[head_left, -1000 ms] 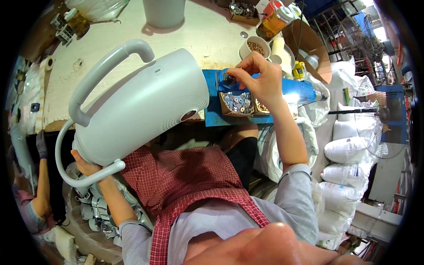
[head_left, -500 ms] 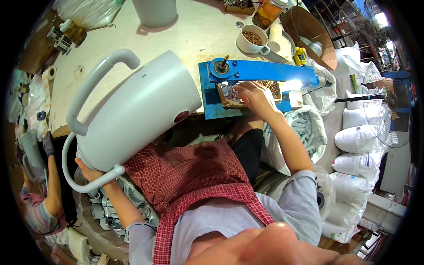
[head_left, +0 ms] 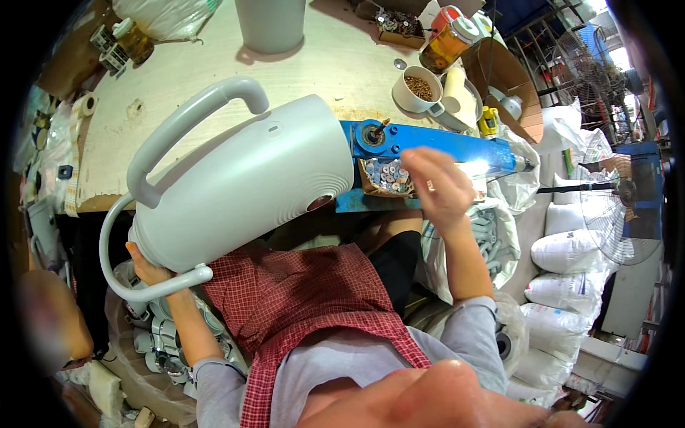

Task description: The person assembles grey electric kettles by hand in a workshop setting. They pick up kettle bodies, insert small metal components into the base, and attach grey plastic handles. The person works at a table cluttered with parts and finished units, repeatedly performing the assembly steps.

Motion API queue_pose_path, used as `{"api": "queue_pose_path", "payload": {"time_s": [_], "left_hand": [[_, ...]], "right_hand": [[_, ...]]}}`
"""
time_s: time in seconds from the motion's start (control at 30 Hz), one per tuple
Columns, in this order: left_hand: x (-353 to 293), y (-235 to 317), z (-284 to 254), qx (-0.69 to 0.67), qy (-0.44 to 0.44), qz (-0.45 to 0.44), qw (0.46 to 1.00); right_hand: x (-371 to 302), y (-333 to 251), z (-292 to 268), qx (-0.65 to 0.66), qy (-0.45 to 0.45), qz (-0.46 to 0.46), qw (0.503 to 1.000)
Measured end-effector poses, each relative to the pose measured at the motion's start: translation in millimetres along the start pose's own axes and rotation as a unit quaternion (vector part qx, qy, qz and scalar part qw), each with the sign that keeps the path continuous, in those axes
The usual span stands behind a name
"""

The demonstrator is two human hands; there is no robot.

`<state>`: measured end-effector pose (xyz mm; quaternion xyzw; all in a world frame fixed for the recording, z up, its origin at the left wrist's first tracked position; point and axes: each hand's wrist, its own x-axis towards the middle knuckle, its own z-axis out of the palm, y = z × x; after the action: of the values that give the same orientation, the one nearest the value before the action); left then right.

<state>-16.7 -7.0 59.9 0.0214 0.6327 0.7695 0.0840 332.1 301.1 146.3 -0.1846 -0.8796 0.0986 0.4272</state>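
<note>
A large pale grey plastic jug body (head_left: 242, 185) lies tilted over the table's front edge, its big curved handle (head_left: 189, 125) upward and a thinner bail handle (head_left: 118, 250) at its lower left. My left hand (head_left: 148, 267) grips the jug body at that lower end; part of the hand is behind it. The jug's other end overlaps the near end of a blue metal arm (head_left: 457, 146), which carries a copper-coloured pin (head_left: 383, 128). My right hand (head_left: 439, 185) is raised over a small tray of washers (head_left: 389, 175), fingers drawn together and blurred; what they hold is too small to name.
A cup of brass-coloured bits (head_left: 416, 89), lidded jars (head_left: 449, 44) and a cardboard box (head_left: 506, 89) stand beyond the blue arm. A grey container (head_left: 270, 25) is at the back. White sacks (head_left: 567, 251) and a fan (head_left: 606, 200) line the right; a bag of grey handles (head_left: 492, 239) sits nearer.
My right hand has lifted out of the small tray, toward the right. The jug body has shifted right, its end now over the blue arm's end. A co-worker at far left has moved.
</note>
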Motion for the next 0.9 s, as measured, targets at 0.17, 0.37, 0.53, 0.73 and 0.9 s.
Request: {"api": "queue_pose_path", "payload": {"time_s": [0.17, 0.37, 0.53, 0.73, 0.9], "left_hand": [[7, -6, 6, -0.006, -0.017, 0.009, 1.000], [5, -8, 6, -0.004, -0.026, -0.005, 1.000], [-5, 2, 19, 0.024, -0.032, 0.011, 0.999], [-4, 2, 16, 0.015, -0.027, 0.026, 0.999], [-4, 1, 47, -0.013, -0.150, 0.074, 0.986]], "right_hand": [[44, 9, 11, -0.060, 0.068, -0.096, 0.991], [45, 22, 14, -0.081, 0.065, -0.146, 0.984], [49, 16, 12, -0.079, 0.030, -0.155, 0.984], [41, 12, 4, -0.002, 0.039, -0.052, 0.998], [1, 1, -17, 0.173, 0.000, 0.166, 0.971]]}}
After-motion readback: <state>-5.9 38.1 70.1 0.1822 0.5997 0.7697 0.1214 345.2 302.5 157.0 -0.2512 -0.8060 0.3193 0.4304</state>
